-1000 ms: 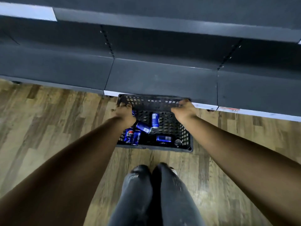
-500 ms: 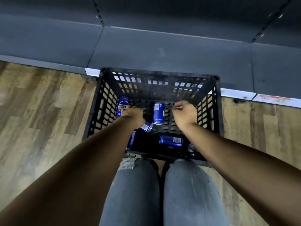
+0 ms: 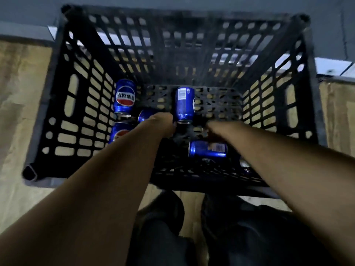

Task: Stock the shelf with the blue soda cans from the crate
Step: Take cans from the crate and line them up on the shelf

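A big black plastic crate (image 3: 63,116) with holes in its walls is filling most of the frame. It is sitting on a light brown wooden floor (image 3: 17,96). Along the top of the frame a dark grey shelf base (image 3: 211,2) is running just behind the crate.

Two bare arms are reaching from the bottom corners up into the crate. Between them, at the bottom middle of the frame, the person's knees in dark trousers (image 3: 249,237) are showing.

Shiny blue metal soda cans are lying on their sides on the crate's bottom. One can with a red, white and blue round logo (image 3: 124,96) is lying at the left of the middle. Below it another logo can (image 3: 120,132) is peeking out from behind the left arm. A can with a white label (image 3: 184,104) is lying in the middle of the frame. Another labelled can (image 3: 207,149) is lying sideways, lower and to the right.

The left hand (image 3: 163,123) is down in the middle of the crate, touching the near end of the white label can. A further blue can (image 3: 146,116) is half hidden just left of it. Its fingers are curled under, but I cannot tell if they are holding anything.

The right hand (image 3: 219,128) is just above the sideways can. The picture is blurry there, so its fingers may be bent down, and I cannot tell its grip.
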